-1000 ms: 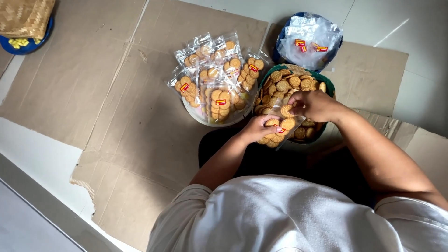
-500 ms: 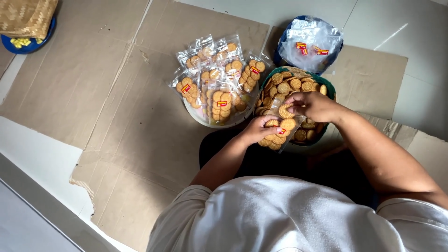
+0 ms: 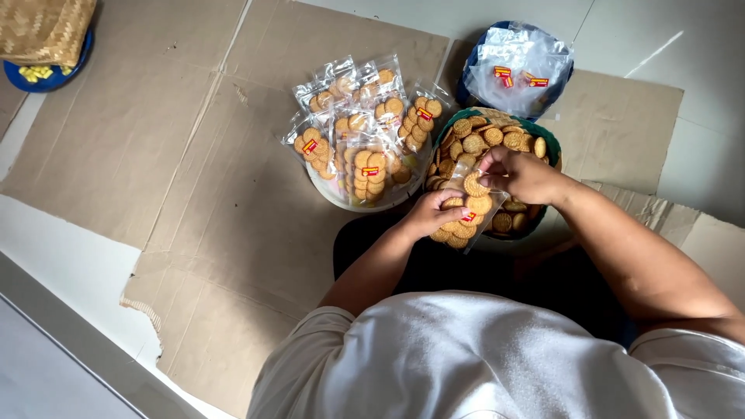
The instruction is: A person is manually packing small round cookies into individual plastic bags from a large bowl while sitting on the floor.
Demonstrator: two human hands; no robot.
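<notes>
The left hand point(image 3: 429, 215), right of frame centre, is closed around the lower part of a clear plastic bag point(image 3: 468, 203) partly filled with round golden biscuits; the bag bears a small red and yellow label. The right hand point(image 3: 518, 172), just above and to the right of the left hand, pinches the open top of the same bag with its fingers point(image 3: 488, 157) narrowed; whether a biscuit sits between the fingertips cannot be told. The bag is held over the lower left edge of a dark green bowl point(image 3: 549, 142) heaped with loose biscuits point(image 3: 497, 136) of the same kind. Immediately left of the bowl, at upper centre of the frame, a white bowl point(image 3: 341, 200) carries a pile of filled bags point(image 3: 365, 124), each with biscuits stacked inside and a red and yellow label on the front. At upper right, just above the green bowl, a blue container point(image 3: 464, 74) holds a bundle of empty clear bags point(image 3: 518, 66) with matching labels. All items rest on flattened brown cardboard point(image 3: 178, 155) spread over a pale tiled floor point(image 3: 691, 46). In the upper left corner, a woven straw item point(image 3: 43, 27) lies over a blue plate point(image 3: 23, 77) with small yellow pieces on it. The person's white shirt point(image 3: 481, 365) fills the lower centre of the frame.
</notes>
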